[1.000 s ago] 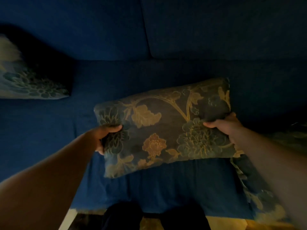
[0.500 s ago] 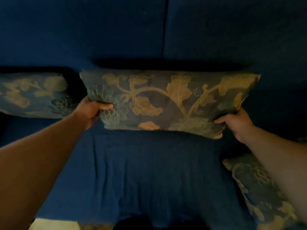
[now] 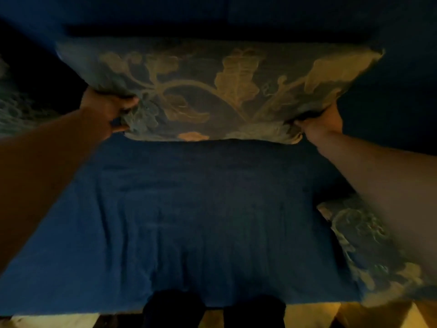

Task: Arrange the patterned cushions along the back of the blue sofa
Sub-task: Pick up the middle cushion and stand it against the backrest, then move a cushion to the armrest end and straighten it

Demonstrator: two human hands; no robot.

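Both hands are clamped on one patterned cushion (image 3: 212,91), a long rectangular one in dull blue-grey cloth with a gold scrolling leaf-and-vine design. The left hand (image 3: 107,112) grips its lower left corner, fingers (image 3: 127,100) curled over the front face and bunching the fabric there; the right hand (image 3: 324,124) grips the lower right corner, thumb and fingers closed around the edge so the cloth puckers. The cushion stands on its long edge at the rear of the blue sofa (image 3: 189,221), its bottom edge meeting the seat and its top edge lying against the dark backrest (image 3: 236,13), where a deep shadow hides exactly how much of it touches. Both forearms reach out from the lower corners of the view, well apart, with the bare seat cloth, lightly creased, between them. A second cushion (image 3: 369,247) of the same pattern lies on the seat at the right, partly under the right forearm. A third cushion (image 3: 14,107) shows faintly at the far left edge, too dim to say how it sits. Below the front edge of the seat two dark shapes (image 3: 212,308) stand against a pale yellowish floor (image 3: 307,313)
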